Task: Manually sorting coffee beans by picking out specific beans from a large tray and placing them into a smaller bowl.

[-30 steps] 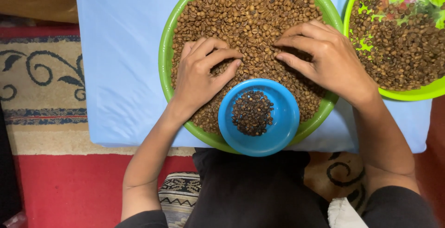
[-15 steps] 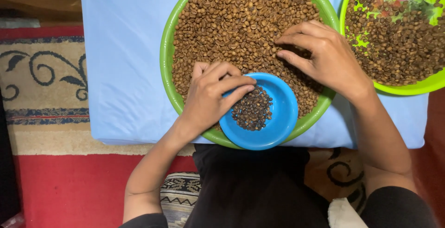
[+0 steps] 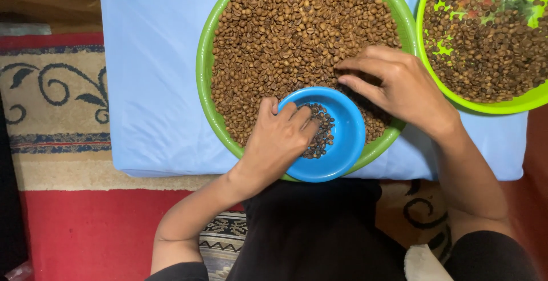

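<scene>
My left hand point(image 3: 278, 138) lies over the near left edge of the small blue bowl point(image 3: 342, 144), fingers curled together and pinched narrow, fingertips resting down among the dark beans point(image 3: 319, 135) heaped inside it. I cannot tell whether a bean sits between those fingertips. The left forearm runs back and down toward my body, elbow bent, bare up to a dark sleeve at the bottom edge of the view.

Just across the blue bowl, my right hand point(image 3: 399, 84) rests on the brown beans point(image 3: 297, 35) of the large green basin point(image 3: 203, 75), knuckles up, fingers loosely bunched and pointing left, tips touching the beans just beyond the blue bowl's far rim. It holds nothing that I can make out. Its forearm angles down to the right, past the basin's edge.

The blue bowl sits inside the green basin at its near side, on top of the brown beans. To the right of my right hand, well clear of it, a second green dish point(image 3: 496, 107) holds darker beans over a flowered bottom.

Both basins stand on a pale blue cloth point(image 3: 154, 87). Left of my left hand and below it, a red and beige patterned rug point(image 3: 63, 144) covers the floor, and my dark trousers point(image 3: 314, 229) fill the near middle.
</scene>
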